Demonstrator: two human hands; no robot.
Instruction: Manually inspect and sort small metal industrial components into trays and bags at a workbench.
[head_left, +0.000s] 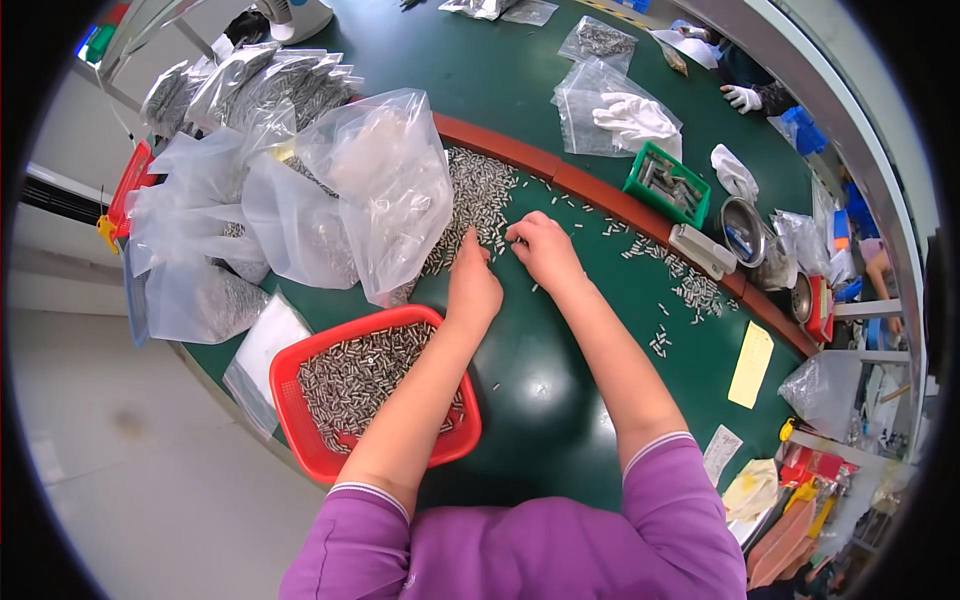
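A pile of small metal pins point(480, 190) spreads over the green table against a red-brown wooden strip. My left hand point(473, 285) lies at the pile's near edge, index finger stretched toward the pins and thumb a little apart; it shows no grip on anything. Just to its right, my right hand point(547, 250) has its fingers bent and drawn together above a few loose pins. Whatever those fingertips hold is too small to make out. Under my left forearm stands a red plastic basket point(283, 385) filled with similar pins.
Large clear plastic bags point(385, 190) crowd the left side, with filled bags point(270, 85) behind. Loose pins point(695, 290) lie scattered at right. Beyond the wooden strip point(590, 190) are a green basket point(705, 205), white gloves point(635, 118) and a co-worker's gloved hand point(742, 98).
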